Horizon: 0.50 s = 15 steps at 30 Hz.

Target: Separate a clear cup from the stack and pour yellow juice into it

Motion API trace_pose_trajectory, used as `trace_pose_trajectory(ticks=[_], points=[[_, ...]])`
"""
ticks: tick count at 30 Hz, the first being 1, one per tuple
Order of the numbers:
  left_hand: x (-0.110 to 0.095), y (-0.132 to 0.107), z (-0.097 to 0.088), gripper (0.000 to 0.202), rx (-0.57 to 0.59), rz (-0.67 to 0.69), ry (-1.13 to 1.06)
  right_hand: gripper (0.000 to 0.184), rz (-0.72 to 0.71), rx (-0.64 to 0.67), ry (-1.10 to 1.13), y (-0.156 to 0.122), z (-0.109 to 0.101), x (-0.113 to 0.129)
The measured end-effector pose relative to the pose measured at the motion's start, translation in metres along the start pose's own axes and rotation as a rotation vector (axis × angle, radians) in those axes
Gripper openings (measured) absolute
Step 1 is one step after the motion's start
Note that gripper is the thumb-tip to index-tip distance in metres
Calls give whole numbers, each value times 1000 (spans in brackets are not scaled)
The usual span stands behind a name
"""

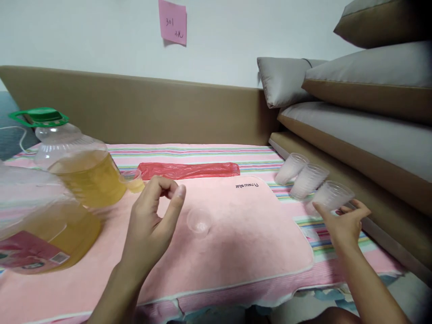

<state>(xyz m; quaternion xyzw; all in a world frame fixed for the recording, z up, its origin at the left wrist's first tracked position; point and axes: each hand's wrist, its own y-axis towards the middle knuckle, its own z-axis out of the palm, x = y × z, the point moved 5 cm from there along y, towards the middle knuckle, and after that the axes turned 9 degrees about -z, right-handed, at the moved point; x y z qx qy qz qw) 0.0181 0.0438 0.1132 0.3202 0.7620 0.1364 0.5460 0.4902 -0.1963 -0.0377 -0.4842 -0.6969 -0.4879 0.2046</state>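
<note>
My right hand [342, 222] reaches to the right side and grips the nearest of three clear plastic cup stacks [329, 196] lying on their sides. My left hand [153, 220] hovers over the pink towel [243, 238], fingers loosely curled, holding nothing. A single clear plastic cup [199, 221] stands upright on the towel just right of that hand. Another small cup [132, 180] with yellow liquid sits beside a big bottle of yellow oil [77, 166] with a green cap.
A second large oil bottle [40, 229] with a pink label lies close at the left. A folded red plastic bag [189, 170] lies behind the towel. Grey and tan cushions [364, 112] are stacked at the right; a pink note [172, 21] hangs on the wall.
</note>
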Motion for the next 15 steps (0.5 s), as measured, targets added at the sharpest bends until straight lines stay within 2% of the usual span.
trace_pose_trajectory(ticks=[2, 5, 11, 15], points=[[-8, -1, -5, 29, 18, 16, 16, 96, 14, 10, 6, 0, 0, 1], [-15, -5, -11, 41, 3, 51, 52, 97, 38, 15, 5, 0, 0, 3], [-16, -17, -18, 50, 81, 117, 59, 96, 49, 34, 10, -1, -2, 6], [-15, -36, -29, 49, 137, 107, 24, 103, 66, 60, 16, -2, 1, 7]])
